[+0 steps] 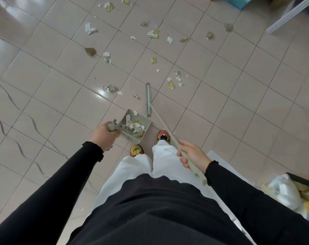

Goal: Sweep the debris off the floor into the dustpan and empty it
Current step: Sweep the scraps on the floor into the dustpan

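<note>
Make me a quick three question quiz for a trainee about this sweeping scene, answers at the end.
1. True or false: the dustpan already holds scraps.
2. The left hand grips the dustpan; the right hand grips: A) the broom, B) a cloth, C) nothing?
3. Short answer: is the floor swept clean?
Key: 1 true; 2 A; 3 no, scraps lie scattered ahead.

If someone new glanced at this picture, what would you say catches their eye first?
Probably the torn paper and leaf scraps strewn over the glossy tiled floor ahead of the person. Next comes the dustpan, already part full, held low by the left hand near the feet. The broom stands just beside it, its handle gripped by the right hand.
</note>
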Action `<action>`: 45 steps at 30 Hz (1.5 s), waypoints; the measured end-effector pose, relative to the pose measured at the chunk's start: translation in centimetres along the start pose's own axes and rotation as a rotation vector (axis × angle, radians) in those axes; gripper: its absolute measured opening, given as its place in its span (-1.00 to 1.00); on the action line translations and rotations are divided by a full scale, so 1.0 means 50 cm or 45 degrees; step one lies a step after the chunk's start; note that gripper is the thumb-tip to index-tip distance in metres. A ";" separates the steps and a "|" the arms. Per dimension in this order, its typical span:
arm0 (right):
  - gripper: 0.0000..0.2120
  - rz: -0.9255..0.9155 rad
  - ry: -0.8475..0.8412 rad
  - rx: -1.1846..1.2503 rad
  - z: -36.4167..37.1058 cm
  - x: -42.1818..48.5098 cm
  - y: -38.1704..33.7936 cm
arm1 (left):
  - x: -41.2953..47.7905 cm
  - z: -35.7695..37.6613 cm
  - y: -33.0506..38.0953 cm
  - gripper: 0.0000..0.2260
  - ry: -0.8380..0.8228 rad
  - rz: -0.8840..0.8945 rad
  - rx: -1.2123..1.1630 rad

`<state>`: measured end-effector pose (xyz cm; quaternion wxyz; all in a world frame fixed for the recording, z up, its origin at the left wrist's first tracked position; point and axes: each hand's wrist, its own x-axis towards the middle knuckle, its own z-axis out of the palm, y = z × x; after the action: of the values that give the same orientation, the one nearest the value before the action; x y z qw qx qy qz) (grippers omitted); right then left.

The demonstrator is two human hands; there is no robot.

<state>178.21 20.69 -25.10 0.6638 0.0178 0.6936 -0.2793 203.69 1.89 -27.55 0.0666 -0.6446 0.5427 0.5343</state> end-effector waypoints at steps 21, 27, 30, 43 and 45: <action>-0.51 -0.012 -0.119 -1.204 -0.087 -0.047 -0.063 | 0.008 -0.015 0.023 -0.96 0.067 -0.056 -0.112; -0.44 -0.065 -0.033 -1.341 -0.013 0.080 -0.062 | 0.003 -0.021 0.021 -0.96 0.039 -0.048 -0.111; -0.52 0.028 -0.144 -1.168 -0.007 0.080 -0.060 | 0.006 -0.027 0.021 -0.94 0.023 -0.014 -0.065; -0.49 -0.151 0.267 -0.597 -0.176 0.054 -0.086 | 0.067 0.006 0.151 -0.84 -0.070 0.195 0.188; -0.47 -0.163 0.341 -0.582 -0.213 0.083 -0.120 | 0.086 0.026 0.194 -0.82 -0.094 0.220 0.224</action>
<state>165.65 18.58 -27.19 0.5337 -0.1397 0.8200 -0.1521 194.71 -3.83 -26.58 0.0963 -0.5670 0.6383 0.5117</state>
